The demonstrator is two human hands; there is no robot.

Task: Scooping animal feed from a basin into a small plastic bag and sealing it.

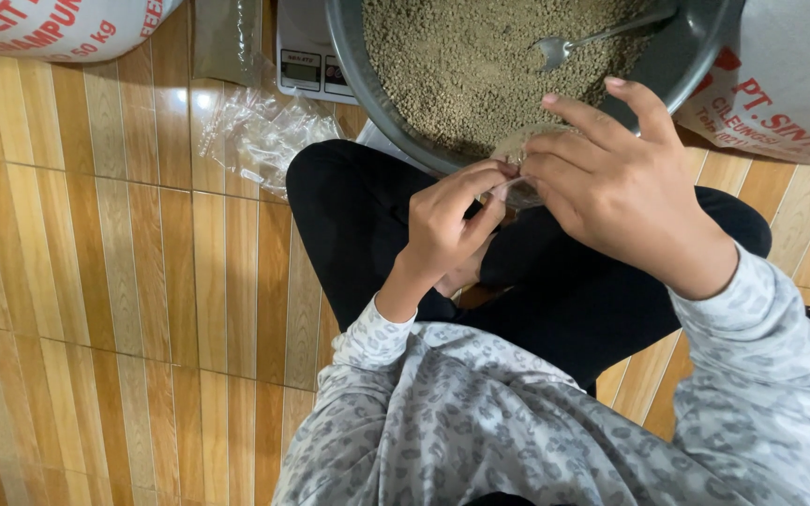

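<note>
I am sitting cross-legged on a shiny floor (124,281) with brown and yellow stripes like wood. Looking down from my head, I am seeing a big grey bowl (367,66) just in front of my knees, and it is full of tiny brown pellets (461,66). A metal spoon (574,42) is lying in the pellets. A small white scale (307,56) is peeking out beside the bowl, and a pile of empty clear bags (260,131) is lying on the floor next to it. Two big white sacks (789,84) are standing at the top corners. My left hand (447,230) and my right hand (611,187) are meeting over my lap, right by the bowl's rim. Between them I am holding a small clear bag (517,150) with some pellets inside. My left fingers (480,183) are pinching shut on the top of the bag. My right fingers (555,169) are curling tight around it too, with two fingers sticking up. To do this well, I think I should be keeping the bag upright, pinching close above the pellets, and turning slowly so nothing is spilling out.
</note>
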